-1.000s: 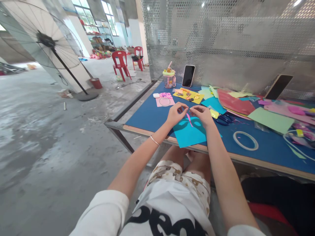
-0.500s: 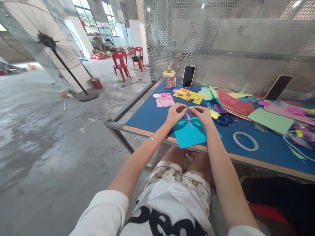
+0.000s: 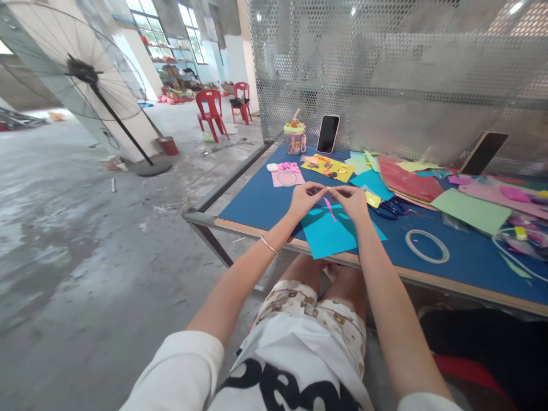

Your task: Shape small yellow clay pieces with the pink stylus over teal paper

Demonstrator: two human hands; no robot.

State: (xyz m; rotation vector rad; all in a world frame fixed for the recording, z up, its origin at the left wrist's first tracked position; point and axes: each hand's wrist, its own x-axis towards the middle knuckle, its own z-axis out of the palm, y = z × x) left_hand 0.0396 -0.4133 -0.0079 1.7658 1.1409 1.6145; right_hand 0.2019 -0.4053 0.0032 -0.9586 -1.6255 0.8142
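Note:
My left hand point(image 3: 305, 197) and my right hand point(image 3: 351, 200) meet above the near edge of the table. Thumb and fingers of both are pinched on a tiny yellow piece point(image 3: 328, 188); its material is too small to make out. Just below the fingertips a narrow pink strip point(image 3: 330, 210) slants down; whether it hangs from the fingers or lies on the paper, I cannot tell. Under the hands lies a bright blue sheet of paper point(image 3: 327, 237), partly over the table edge. Dark-handled scissors point(image 3: 390, 209) lie right of my right hand, by a yellow packet point(image 3: 372, 199).
The blue tabletop point(image 3: 252, 197) holds a pink card point(image 3: 287, 178) with pink bits, a yellow card point(image 3: 342, 171) with small shapes, a lidded cup point(image 3: 294, 140), a propped phone point(image 3: 328, 133), a white ring point(image 3: 427, 246) and coloured sheets point(image 3: 473, 210). A perforated metal panel point(image 3: 385, 74) stands behind.
My right hand has shifted slightly left, and the fingertips sit closer around the yellow piece. Behind that hand a blue sheet shows where a purple piece and clear wrapping showed before.

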